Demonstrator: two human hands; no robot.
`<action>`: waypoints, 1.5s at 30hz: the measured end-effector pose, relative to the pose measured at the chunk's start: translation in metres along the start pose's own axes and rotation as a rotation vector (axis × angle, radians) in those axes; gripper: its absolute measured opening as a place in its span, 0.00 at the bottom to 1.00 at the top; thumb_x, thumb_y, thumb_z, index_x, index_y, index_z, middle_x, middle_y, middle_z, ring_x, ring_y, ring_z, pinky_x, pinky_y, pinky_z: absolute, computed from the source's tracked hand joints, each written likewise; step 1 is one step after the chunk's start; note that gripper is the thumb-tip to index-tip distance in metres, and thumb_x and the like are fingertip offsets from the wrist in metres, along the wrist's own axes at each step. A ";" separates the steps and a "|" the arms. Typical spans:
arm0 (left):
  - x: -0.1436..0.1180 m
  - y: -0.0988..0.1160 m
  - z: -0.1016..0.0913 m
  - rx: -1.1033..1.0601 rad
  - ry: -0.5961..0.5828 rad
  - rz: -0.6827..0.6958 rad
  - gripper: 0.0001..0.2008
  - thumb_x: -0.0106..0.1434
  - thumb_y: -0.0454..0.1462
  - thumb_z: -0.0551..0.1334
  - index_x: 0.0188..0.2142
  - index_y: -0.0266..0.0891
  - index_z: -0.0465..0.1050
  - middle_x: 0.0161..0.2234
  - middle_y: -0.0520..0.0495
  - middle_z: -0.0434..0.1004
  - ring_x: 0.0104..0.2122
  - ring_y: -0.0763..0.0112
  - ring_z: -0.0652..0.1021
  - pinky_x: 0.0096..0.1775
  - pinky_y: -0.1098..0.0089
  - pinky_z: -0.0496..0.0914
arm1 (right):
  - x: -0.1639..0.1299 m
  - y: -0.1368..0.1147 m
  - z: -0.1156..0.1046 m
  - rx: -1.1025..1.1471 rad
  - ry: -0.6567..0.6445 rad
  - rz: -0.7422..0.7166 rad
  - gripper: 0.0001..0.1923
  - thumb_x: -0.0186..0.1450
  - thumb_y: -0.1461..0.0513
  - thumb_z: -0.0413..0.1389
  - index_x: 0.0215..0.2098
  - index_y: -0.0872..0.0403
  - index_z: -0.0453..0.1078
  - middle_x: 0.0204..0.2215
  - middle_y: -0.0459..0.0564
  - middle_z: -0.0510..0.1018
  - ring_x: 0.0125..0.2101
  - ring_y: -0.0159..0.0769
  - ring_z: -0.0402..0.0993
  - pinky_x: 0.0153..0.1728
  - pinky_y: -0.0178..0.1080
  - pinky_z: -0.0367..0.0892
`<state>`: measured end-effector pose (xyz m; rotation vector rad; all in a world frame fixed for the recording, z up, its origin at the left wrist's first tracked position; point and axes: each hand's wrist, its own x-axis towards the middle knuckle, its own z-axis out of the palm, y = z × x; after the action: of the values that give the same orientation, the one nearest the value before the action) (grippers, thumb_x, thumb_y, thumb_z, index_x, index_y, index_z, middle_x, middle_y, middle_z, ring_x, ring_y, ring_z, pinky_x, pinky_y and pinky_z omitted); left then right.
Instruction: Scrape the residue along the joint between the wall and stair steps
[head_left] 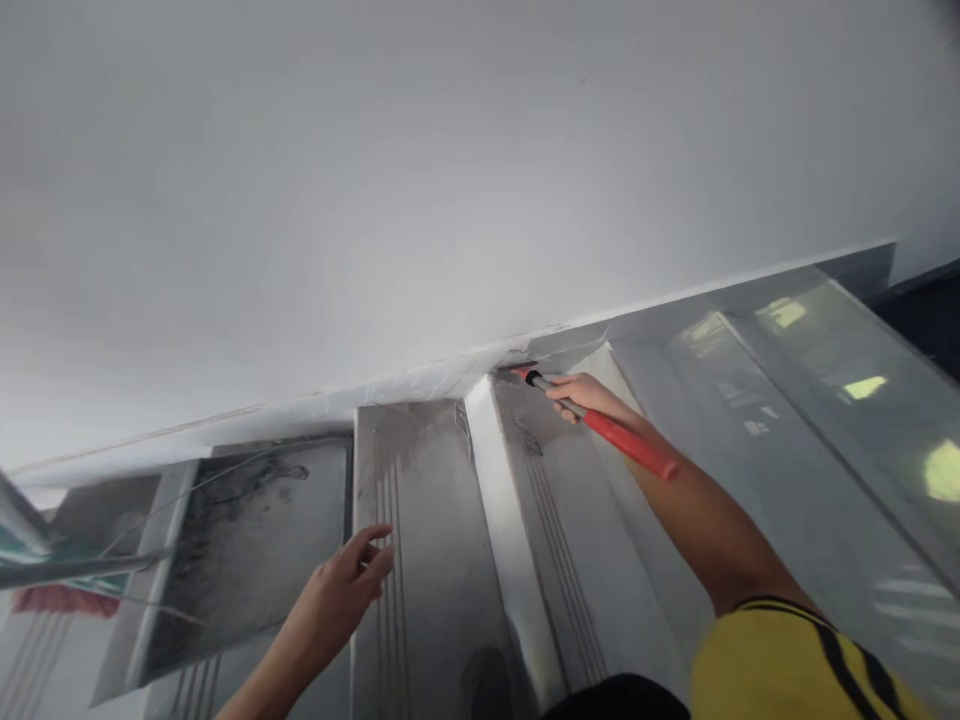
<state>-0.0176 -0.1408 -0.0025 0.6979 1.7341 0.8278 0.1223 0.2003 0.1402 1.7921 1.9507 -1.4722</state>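
Observation:
My right hand (583, 393) is closed round the grey shaft of a long-handled scraper (630, 442). Its red grip sticks out behind the hand, along my forearm. The scraper's red head meets the grey skirting strip (574, 340) at the foot of the white wall (480, 180), just above a stair step. There the strip looks smeared and scuffed. My left hand (349, 580) hangs over a grooved step (416, 500), fingers loosely bent and apart, with nothing in it.
Grey stairs run along the wall, with pale risers (510, 530) between treads. At left, a dirty grey board (240, 540) lies on the steps near metal bars (75, 570) and a red cloth-like piece (64, 600). A dark shoe (487, 685) shows at the bottom.

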 end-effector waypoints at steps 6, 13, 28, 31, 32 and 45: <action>0.002 0.000 0.002 -0.013 -0.016 0.013 0.30 0.54 0.53 0.47 0.48 0.36 0.64 0.28 0.47 0.73 0.25 0.68 0.74 0.31 0.70 0.67 | -0.001 0.017 0.016 0.015 0.099 -0.045 0.08 0.60 0.67 0.56 0.39 0.57 0.67 0.11 0.39 0.65 0.09 0.27 0.60 0.11 0.27 0.55; -0.001 0.006 0.005 -0.014 -0.028 0.015 0.30 0.54 0.53 0.46 0.47 0.36 0.64 0.28 0.47 0.73 0.26 0.67 0.74 0.32 0.70 0.67 | 0.002 0.022 0.018 -0.010 0.173 -0.055 0.07 0.58 0.67 0.57 0.36 0.57 0.67 0.09 0.38 0.64 0.08 0.27 0.61 0.11 0.27 0.54; -0.010 0.011 0.001 0.027 -0.005 -0.003 0.33 0.52 0.54 0.45 0.49 0.34 0.64 0.28 0.46 0.73 0.25 0.67 0.74 0.32 0.69 0.67 | 0.003 0.027 0.014 0.017 0.152 -0.049 0.06 0.59 0.68 0.56 0.35 0.58 0.67 0.10 0.39 0.65 0.09 0.27 0.61 0.11 0.28 0.55; -0.012 0.008 0.001 0.034 -0.001 0.004 0.31 0.53 0.53 0.45 0.49 0.35 0.64 0.28 0.47 0.73 0.26 0.67 0.75 0.31 0.70 0.66 | 0.002 0.028 0.018 0.022 0.151 -0.055 0.06 0.59 0.68 0.55 0.36 0.57 0.67 0.10 0.39 0.64 0.08 0.27 0.60 0.10 0.28 0.54; -0.012 0.008 0.001 0.035 -0.001 0.009 0.31 0.53 0.53 0.45 0.48 0.35 0.64 0.28 0.47 0.73 0.26 0.67 0.75 0.32 0.70 0.66 | 0.002 0.028 0.018 0.026 0.152 -0.059 0.06 0.59 0.68 0.55 0.36 0.57 0.67 0.10 0.39 0.64 0.08 0.27 0.60 0.10 0.28 0.54; -0.010 0.014 0.002 0.031 -0.011 0.001 0.31 0.53 0.53 0.46 0.48 0.35 0.65 0.28 0.47 0.74 0.26 0.67 0.74 0.32 0.69 0.67 | -0.002 0.031 0.003 0.082 0.131 -0.076 0.09 0.59 0.67 0.56 0.39 0.58 0.67 0.11 0.40 0.66 0.08 0.28 0.60 0.09 0.29 0.55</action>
<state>-0.0124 -0.1398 0.0143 0.7231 1.7394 0.7983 0.1463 0.1919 0.1227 1.9149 2.0697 -1.5139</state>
